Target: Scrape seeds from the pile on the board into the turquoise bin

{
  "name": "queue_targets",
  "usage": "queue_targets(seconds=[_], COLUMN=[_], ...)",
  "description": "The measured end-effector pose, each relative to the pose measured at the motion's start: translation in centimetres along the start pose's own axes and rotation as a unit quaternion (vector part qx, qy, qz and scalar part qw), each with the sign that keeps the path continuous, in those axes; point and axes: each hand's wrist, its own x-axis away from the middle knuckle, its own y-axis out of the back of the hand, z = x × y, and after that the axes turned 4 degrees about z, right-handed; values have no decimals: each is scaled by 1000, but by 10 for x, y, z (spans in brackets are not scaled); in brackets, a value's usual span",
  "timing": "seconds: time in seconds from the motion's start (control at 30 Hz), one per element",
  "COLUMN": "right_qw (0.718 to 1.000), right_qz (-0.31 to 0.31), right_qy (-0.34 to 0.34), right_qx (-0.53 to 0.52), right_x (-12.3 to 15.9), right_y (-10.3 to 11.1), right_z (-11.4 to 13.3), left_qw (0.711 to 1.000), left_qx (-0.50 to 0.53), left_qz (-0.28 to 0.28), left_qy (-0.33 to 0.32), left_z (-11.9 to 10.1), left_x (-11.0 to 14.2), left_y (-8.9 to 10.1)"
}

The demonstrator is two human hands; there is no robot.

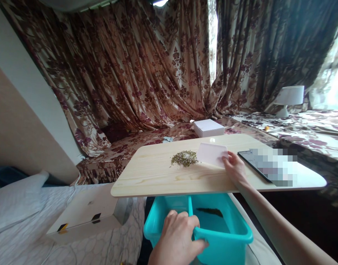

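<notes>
My right hand (pixel 234 166) pinches the edge of a thin, pale, flat rectangular sheet with rounded corners (pixel 211 154), just over the light wooden tabletop (pixel 146 180). The sheet's left edge is beside a loose heap of small green-brown dried bits (pixel 184 158); whether it touches them I cannot tell. Below the table's near edge, my left hand (pixel 180 233) is closed over the near rim of a turquoise two-compartment bin (pixel 224 239), close to its divider. Inside the right compartment lies a dark strip of material (pixel 210 211).
A tablet-like device (pixel 253 165), partly blurred out, lies at the tabletop's right. Behind the table sits a white box (pixel 209 127). A larger white carton (pixel 86 211) rests on the bed at left. A lamp (pixel 290 96) stands at far right, before patterned curtains (pixel 146 66).
</notes>
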Motion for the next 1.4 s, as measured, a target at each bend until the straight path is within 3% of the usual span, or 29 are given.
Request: queue_targets(seconds=[0.53, 1.17, 1.4], right_qw=[997, 994, 1000], right_qz=[66, 69, -12], right_qy=[-1, 3, -11], right_qx=[-37, -80, -6], right_x=[-4, 1, -4], right_y=[-5, -4, -2], right_z=[-7, -2, -8], left_qw=[1000, 1000, 1000], left_qx=[-2, -20, -21], left_qz=[0, 9, 0], left_qy=[0, 8, 8], left_z=[2, 2, 5], left_x=[2, 2, 4], left_y=[0, 3, 4])
